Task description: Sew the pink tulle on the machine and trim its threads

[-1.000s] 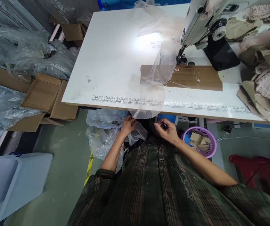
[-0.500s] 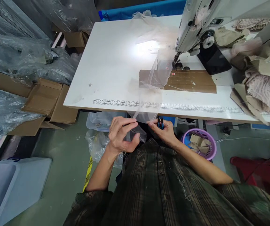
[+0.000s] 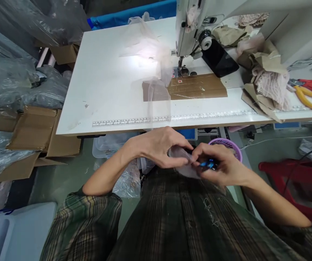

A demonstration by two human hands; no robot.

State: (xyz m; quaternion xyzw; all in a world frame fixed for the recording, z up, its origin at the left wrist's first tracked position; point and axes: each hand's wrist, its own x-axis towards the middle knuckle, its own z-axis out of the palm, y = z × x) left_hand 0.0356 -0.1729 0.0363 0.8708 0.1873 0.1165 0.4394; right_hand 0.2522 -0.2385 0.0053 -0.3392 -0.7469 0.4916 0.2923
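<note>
My left hand point(image 3: 158, 146) is closed on a fold of sheer fabric point(image 3: 181, 159), pinched in my lap just under the table point(image 3: 104, 72) edge. My right hand point(image 3: 223, 166), touching it, grips small blue snips point(image 3: 208, 165) whose tips meet the fabric. I judge it best to hold the fold taut between thumb and fingers and let only the tips bite, as the mesh is flimsy. From my grip the fabric trails up over the edge toward the sewing machine point(image 3: 188, 21), so a tug could drag it. The purple basket point(image 3: 228, 145) sits just beyond my right hand.
</note>
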